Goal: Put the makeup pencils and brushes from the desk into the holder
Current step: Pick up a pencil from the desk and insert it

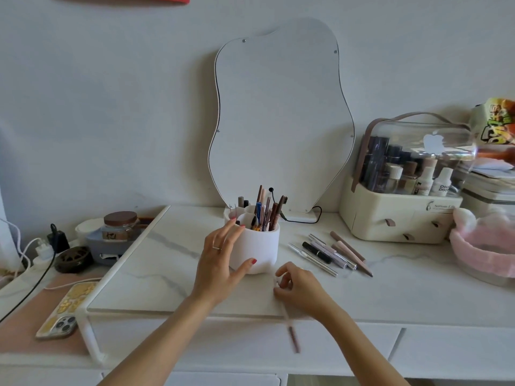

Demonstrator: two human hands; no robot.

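The left hand (220, 257) is spread around the white holder (257, 250), thumb low on its front wall and fingers up near the rim, steadying it on the marble-look worktop (156, 271). The right hand (299, 288) sits just at the holder's 5 o'clock, fingers curled together and pinching one end of a slim pencil (291, 328) whose blurred brown end trails toward 6 o'clock, past the worktop's front edge. The main risk, as I judge it, is the crowded holder: it is already packed with upright pencils and brushes, so a tip brought in at a slant could catch on them, tip the holder or flick the pencil off the edge. A loose fingertip pinch on so thin and smooth a shaft could also let it roll out. The remaining loose pencils and brushes (331, 253) lie side by side at the holder's 3 o'clock: pale pink, silver, black and brown, slender.
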